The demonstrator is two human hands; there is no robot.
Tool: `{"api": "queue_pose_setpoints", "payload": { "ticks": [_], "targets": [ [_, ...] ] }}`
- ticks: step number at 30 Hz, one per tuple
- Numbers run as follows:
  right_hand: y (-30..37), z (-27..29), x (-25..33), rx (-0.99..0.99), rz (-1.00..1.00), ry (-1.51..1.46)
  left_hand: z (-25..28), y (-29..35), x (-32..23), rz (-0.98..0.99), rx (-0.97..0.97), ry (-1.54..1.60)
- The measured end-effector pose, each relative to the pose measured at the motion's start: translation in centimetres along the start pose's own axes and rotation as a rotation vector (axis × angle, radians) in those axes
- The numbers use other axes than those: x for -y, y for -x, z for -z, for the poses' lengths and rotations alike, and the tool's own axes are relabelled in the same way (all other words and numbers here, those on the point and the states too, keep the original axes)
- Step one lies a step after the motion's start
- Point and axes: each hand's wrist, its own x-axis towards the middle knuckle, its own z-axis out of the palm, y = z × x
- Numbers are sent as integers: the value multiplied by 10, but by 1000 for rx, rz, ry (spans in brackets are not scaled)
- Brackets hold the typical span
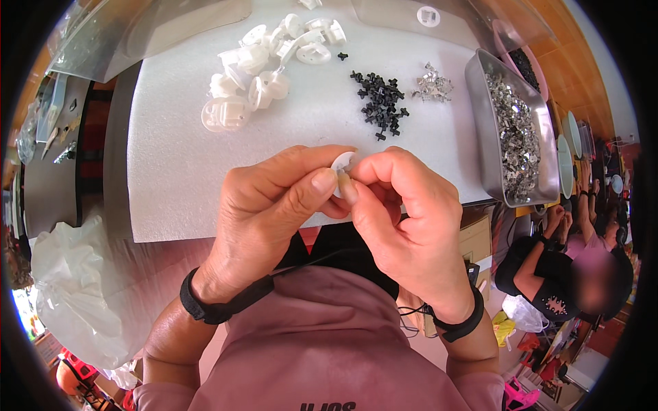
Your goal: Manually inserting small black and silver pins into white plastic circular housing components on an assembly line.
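Note:
Between my two hands, above the near edge of the white foam sheet [178, 178], is a small round white plastic part [342, 163]. My left hand [277, 198] pinches it from the left with thumb and forefinger. From the right, the thumb and forefinger of my right hand [404, 212] close on the same part. Fingers cover much of it, so I cannot tell whether a smaller piece sits inside. Beyond my hands lie a heap of white plastic parts [264, 58], a pile of small black cross-shaped pieces [379, 103] and a little pile of shiny metal clips [432, 85].
A metal tray [488, 123] full of small metal pieces stands at the right, beside a pink container [541, 72] of dark pieces. Clear plastic bags [75, 288] hang at the left. Another person [548, 274] sits at the far right.

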Motion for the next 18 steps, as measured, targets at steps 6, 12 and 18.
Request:
{"api": "queue_pose_setpoints", "payload": {
  "ticks": [6, 12, 18],
  "targets": [
    [1, -5, 2, -32, -80, -131, -1, 0, -1, -21, -24, -42],
    [4, -5, 1, -21, -98, -196, -1, 0, -2, -4, -28, -10],
    [6, -4, 2, -19, -88, -147, -1, 0, 0, -12, -25, 2]
  ]
}}
